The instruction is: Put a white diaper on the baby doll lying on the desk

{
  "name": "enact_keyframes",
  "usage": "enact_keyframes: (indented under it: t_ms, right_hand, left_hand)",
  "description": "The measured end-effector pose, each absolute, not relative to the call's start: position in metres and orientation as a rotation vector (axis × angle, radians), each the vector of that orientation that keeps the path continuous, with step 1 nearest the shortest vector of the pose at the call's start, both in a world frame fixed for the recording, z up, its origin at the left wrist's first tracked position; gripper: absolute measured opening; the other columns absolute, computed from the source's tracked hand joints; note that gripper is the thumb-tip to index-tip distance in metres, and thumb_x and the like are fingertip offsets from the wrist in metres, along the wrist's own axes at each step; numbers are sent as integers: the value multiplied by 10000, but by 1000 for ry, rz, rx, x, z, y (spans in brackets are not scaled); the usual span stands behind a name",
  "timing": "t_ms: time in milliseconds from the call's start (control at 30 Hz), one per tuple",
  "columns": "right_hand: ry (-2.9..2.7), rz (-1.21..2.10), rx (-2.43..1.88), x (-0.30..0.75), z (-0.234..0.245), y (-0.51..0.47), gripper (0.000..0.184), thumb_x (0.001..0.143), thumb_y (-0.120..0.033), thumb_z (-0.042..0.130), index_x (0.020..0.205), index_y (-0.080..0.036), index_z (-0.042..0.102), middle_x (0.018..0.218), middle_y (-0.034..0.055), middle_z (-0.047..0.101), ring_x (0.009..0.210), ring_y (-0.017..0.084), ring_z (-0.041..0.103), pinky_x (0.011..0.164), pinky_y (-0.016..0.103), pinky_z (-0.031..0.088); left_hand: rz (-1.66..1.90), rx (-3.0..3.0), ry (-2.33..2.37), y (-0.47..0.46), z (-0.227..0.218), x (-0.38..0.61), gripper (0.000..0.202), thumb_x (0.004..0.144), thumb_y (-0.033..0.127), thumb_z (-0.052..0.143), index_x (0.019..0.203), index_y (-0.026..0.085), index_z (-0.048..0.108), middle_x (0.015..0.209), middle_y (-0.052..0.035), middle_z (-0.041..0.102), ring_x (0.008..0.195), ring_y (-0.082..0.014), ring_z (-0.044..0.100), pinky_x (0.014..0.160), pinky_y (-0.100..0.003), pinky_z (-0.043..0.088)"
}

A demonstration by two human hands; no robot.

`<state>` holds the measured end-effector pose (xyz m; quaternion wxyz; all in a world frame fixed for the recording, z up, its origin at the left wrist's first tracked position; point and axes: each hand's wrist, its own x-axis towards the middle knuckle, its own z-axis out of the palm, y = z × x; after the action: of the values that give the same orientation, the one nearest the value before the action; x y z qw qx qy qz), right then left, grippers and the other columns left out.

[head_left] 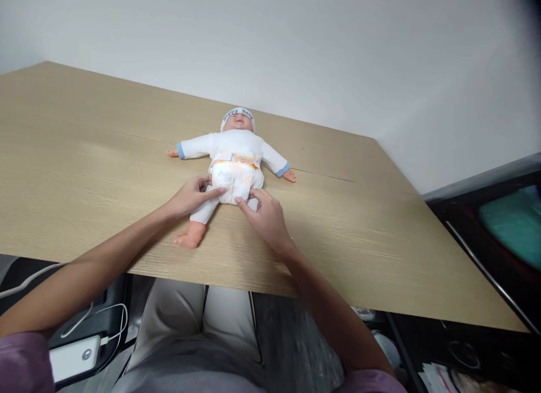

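A baby doll point(236, 135) lies on its back on the table, arms spread, in a white outfit with blue cuffs and a cap with blue lettering. Around its hips is a white diaper point(233, 177) with an orange printed waistband. My left hand point(198, 194) grips the diaper at the leg opening on the left side, thumb across its front. With thumb and fingers, my right hand point(264, 215) pinches the lower edge at the other leg opening. That hand covers most of the doll's leg on the right; the other leg's bare foot shows.
The wooden table point(346, 235) meets a pale wall point(270, 49) at the back. Below its front edge at left, a white power bank point(75, 359) with a white cable rests on a dark surface. A dark-framed object with a greenish panel point(513, 226) stands at right.
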<state>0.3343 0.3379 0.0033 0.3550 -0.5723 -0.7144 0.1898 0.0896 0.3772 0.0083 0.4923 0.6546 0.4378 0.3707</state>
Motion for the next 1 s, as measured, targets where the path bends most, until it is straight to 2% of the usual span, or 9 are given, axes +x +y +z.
enact_keyframes:
  t_ms: [100,233,367,500,633,733,800,900,1000]
  right_hand:
    - [-1857,486,-1485,333,2,339,302,1037,-510,701,924,-230,702,1023,69,778,893,241,656,818,353,444]
    - [-1794,566,-1481,336,2,339,320,1020,-533,724,911,-236,681,925,23,718,816,209,592,784,335,417]
    - [-1716,668,-1464,338,3,338,369,1028,-584,705,901,-238,684,750,-34,561,718,181,497,716,321,371]
    - [-1646,677,-1455,337,2,337,412,1058,-603,674,867,-240,652,703,-60,465,659,157,413,686,318,346]
    - [-1666,483,-1406,334,-4,338,396,1073,-558,683,842,-243,618,796,-26,548,723,176,501,778,343,447]
    - [-1675,297,-1358,336,-13,341,328,1068,-517,707,903,-236,683,1040,65,650,988,253,643,998,424,532]
    - [-1688,261,-1360,339,-19,344,295,1063,-506,727,964,-228,741,1152,107,648,1132,304,660,1103,495,533]
    - [-1763,307,-1379,349,-22,342,267,1064,-492,740,1057,-234,805,1169,114,639,1186,332,662,1149,552,539]
    - [-1843,428,-1371,364,-17,327,305,1078,-481,729,1259,-262,838,1224,112,636,1139,308,675,1124,537,570]
  left_hand:
    - [901,1654,1109,377,8,89,559,955,672,827,1165,154,809,1115,-90,818,988,-257,711,875,-370,524]
    - [875,1682,1113,376,9,88,557,976,672,796,1197,162,834,1111,-85,831,953,-252,702,841,-366,504]
    - [885,1644,1089,377,8,89,589,960,681,821,1221,154,839,1194,-106,853,1034,-281,734,895,-378,526]
    - [908,1443,979,380,6,90,647,907,647,908,1316,155,812,1371,-146,836,1211,-320,762,1015,-402,569]
    - [935,1223,908,382,7,90,669,820,589,1004,1284,147,813,1357,-166,844,1249,-327,775,1078,-426,590]
    - [956,1193,904,382,6,91,637,789,563,1034,1230,151,831,1323,-162,856,1213,-318,790,1080,-435,601]
    - [964,1201,900,381,5,92,633,782,564,1038,1222,154,840,1312,-159,859,1191,-313,797,1073,-441,609]
    - [989,1211,931,378,1,90,639,756,586,1046,1190,160,848,1219,-138,876,1125,-303,809,1039,-441,622]
    - [988,1232,980,371,1,81,613,756,604,1043,1159,183,855,1170,-116,883,1115,-301,811,1043,-443,620]
